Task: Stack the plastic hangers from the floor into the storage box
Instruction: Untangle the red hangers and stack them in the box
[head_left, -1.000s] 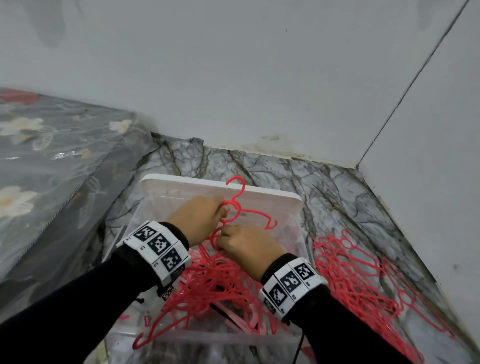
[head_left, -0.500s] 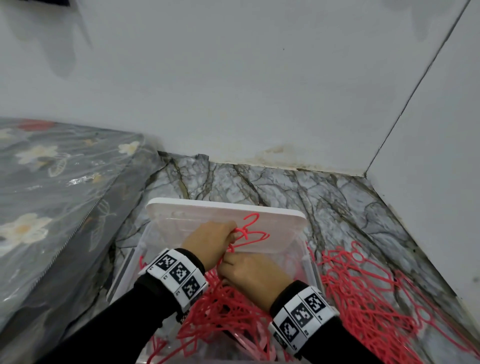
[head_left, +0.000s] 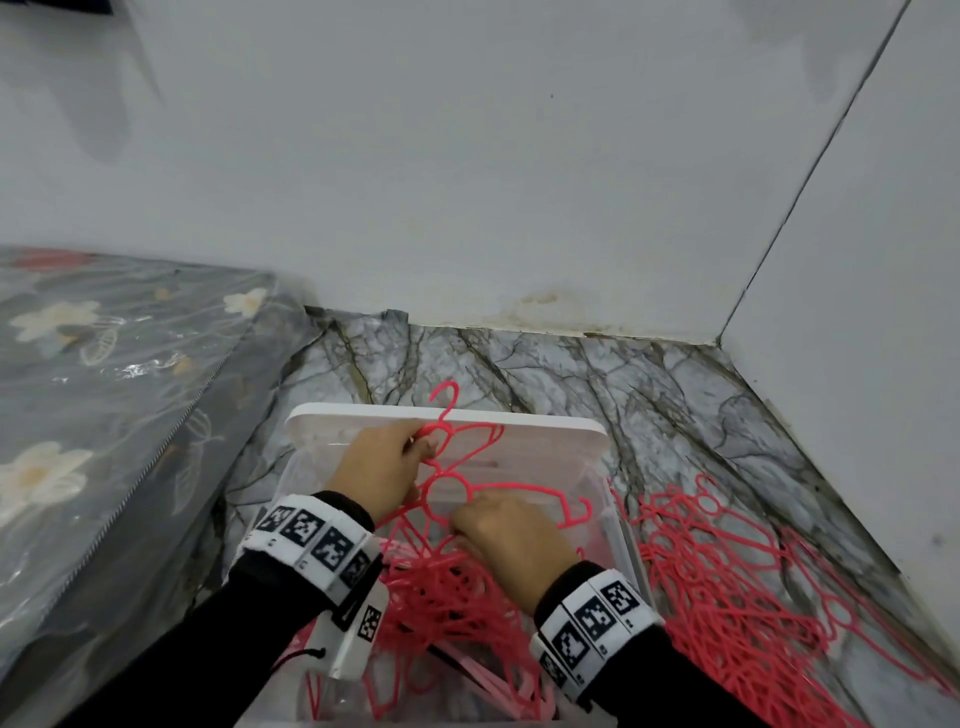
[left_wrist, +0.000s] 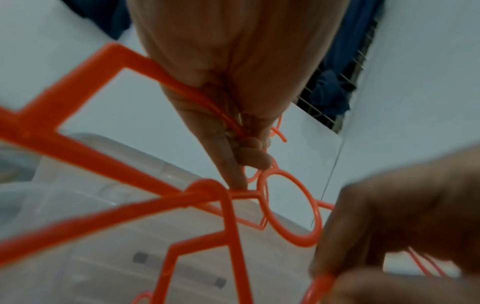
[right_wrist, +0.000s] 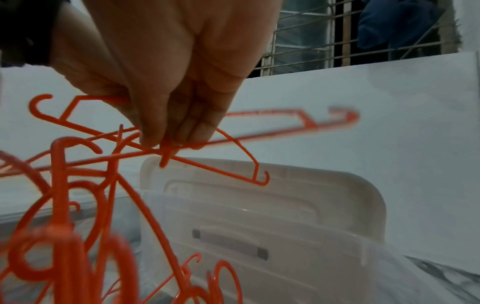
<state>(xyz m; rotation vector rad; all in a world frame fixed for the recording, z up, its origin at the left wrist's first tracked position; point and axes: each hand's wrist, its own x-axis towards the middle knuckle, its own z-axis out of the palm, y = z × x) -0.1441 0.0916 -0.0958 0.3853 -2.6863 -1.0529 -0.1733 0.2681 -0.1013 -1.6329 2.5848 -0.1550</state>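
Both hands untangling hangers over the box.

The left hand (head_left: 387, 470) grips a hanger (head_left: 470, 441) by its neck, hook pointing away over the lid (head_left: 550, 431); the right hand (head_left: 511, 535) pinches a second one nearer the body, arms running left to right above the box (head_left: 615, 525). More lie on the floor (head_left: 727, 587) to the right — closer to the right hand. Wrist views show the clamped fingertips (right_wrist: 155, 139) — hidden from the head.

Hanger (head_left: 470, 470) now higher, spread wider.

Tangled pink hangers (head_left: 447, 587) in clear box (head_left: 613, 525)
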